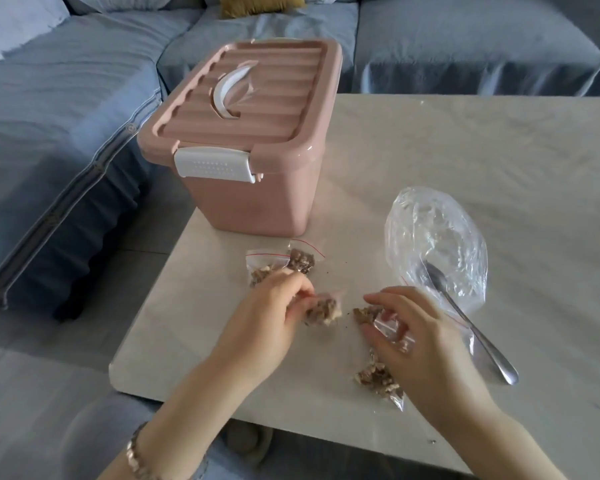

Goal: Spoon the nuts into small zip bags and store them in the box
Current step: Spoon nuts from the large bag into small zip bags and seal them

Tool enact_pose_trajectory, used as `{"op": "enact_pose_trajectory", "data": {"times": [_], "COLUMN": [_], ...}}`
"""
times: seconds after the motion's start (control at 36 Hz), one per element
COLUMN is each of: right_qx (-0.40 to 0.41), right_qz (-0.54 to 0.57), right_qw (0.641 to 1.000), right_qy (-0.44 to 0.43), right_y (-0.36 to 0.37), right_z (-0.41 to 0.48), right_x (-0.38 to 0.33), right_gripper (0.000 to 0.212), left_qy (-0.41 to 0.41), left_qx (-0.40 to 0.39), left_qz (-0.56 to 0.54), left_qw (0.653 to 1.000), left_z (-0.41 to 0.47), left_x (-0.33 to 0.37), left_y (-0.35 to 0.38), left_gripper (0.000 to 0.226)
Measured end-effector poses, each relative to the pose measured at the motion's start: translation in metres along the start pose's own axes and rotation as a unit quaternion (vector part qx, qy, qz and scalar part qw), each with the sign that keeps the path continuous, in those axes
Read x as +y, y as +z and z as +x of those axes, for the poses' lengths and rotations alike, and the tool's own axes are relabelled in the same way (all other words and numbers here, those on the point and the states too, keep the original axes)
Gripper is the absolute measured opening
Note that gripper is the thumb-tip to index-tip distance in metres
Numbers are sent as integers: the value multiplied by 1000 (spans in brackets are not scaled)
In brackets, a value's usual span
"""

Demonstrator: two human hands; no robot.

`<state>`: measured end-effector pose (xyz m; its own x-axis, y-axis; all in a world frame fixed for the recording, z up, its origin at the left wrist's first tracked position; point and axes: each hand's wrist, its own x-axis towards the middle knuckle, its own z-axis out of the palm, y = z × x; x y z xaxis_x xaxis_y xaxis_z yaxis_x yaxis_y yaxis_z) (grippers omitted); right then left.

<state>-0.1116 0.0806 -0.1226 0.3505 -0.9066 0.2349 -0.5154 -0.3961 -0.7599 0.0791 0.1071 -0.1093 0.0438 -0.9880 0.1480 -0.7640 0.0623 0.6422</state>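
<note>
Gathering up filled bags now: left hand (267,317) pinches one nut bag (323,311), right hand (420,344) curls fingers round a second bag (390,329). Pink box (250,202) sits just behind with its lid (243,98) latched, so I reckon that needs opening next

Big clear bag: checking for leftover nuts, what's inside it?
The big clear bag holds the bowl of the spoon; its handle sticks out over the table. It looks otherwise empty, though glare and crinkles could hide crumbs.
</note>
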Motion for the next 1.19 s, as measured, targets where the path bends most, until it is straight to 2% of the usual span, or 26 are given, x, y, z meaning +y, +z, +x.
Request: {"op": "enact_pose_trajectory", "data": {"times": [0.08,0.14,0.19,0.25,0.36,0.44,0.56,0.64,0.72,0.86,1.19], "right_qx": [-86,-107,-86,-55,-19,-2,1,-7,-35,-57,-10], "right_qz": [1,8,37,74,101,86,74,95,126,123,93], "right_qw": [996,994,994,992,990,994,996,991,982,981,988], "right_qy": [23,34,51,82,98,61,52,92,139,140,122], "right_y": [16,25,29,30,29,27,25,25,21,13,19], "right_z": [1,1,0,-1,-2,-4,-4,-3,-2,0,-2], "right_x": [-1,-1,0,2,4,5,10,14,13,7,6], "right_gripper": [38,33,21,21,28,19,20,26,24,27,32], "left_qy": [30,46,40,5,-51,-81,-122,-154,-167,-193,-182], "left_qx": [-48,-64,-51,-32,-2,6,-15,-35,-36,-32,-20], "left_qz": [-9,-8,-25,-77,-154,-196,-229,-283,-296,-323,-324], "left_qw": [998,997,998,996,987,977,966,946,940,926,928], "left_z": [-13,-19,-22,-22,-18,-15,-11,-11,-11,-9,-11], "left_x": [2,2,1,1,2,4,6,10,12,13,13], "left_y": [10,19,25,26,26,28,32,34,36,38,42], "left_gripper": [7,9,8,5,41,49,33,22,23,20,11]}}
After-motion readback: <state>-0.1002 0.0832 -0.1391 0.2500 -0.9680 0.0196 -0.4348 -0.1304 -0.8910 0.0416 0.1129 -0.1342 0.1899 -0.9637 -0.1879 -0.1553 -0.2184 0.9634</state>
